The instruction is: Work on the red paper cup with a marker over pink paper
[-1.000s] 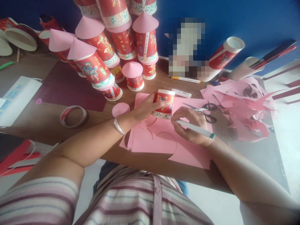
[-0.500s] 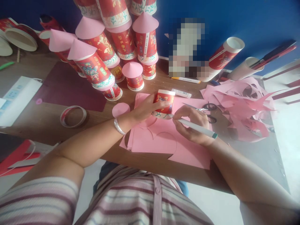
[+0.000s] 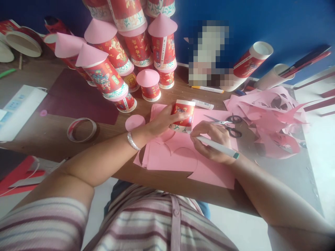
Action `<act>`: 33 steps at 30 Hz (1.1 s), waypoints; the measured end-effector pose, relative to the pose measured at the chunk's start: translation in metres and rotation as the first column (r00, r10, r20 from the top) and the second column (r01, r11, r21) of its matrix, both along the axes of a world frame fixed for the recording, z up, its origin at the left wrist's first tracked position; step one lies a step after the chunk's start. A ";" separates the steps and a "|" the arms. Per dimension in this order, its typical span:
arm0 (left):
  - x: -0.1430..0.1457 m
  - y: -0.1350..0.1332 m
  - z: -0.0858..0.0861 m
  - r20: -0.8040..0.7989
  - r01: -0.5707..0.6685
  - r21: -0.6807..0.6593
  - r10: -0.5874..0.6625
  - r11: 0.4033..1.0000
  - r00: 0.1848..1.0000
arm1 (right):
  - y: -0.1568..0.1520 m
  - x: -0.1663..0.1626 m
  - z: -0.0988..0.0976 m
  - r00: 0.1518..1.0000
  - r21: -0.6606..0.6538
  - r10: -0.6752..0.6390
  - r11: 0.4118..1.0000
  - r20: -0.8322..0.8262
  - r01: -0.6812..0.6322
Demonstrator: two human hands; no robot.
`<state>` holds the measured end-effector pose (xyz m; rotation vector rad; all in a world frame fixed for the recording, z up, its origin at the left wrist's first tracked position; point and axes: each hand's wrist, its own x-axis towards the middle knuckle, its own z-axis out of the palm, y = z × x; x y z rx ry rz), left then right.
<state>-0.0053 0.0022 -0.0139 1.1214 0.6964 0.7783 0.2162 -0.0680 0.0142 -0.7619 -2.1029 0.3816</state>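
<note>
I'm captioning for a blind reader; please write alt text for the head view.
A person's left hand holds a red cup while the right hand points a white pen at the cup's lower white band. Pink paper lies under the hands, with scissors beside the right hand. Beyond, toward the left, stand stacked red cups, several topped with pink cones.

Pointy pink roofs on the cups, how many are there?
5: a low roof on the short cup, a higher roof behind it, and, further left, a front roof, a back roof and a leftmost roof. More may be hidden.
</note>
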 end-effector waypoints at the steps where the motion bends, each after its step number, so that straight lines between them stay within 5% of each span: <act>1: 0.000 0.000 0.000 0.001 0.001 0.004 -0.001 1.000 1.000 | 0.000 0.000 0.000 1.000 0.002 -0.001 1.000 0.002 0.001; 33: 0.003 0.000 0.003 0.078 0.017 -0.013 -0.016 1.000 0.997 | 0.001 0.004 -0.002 0.999 0.012 -0.031 0.999 0.013 0.031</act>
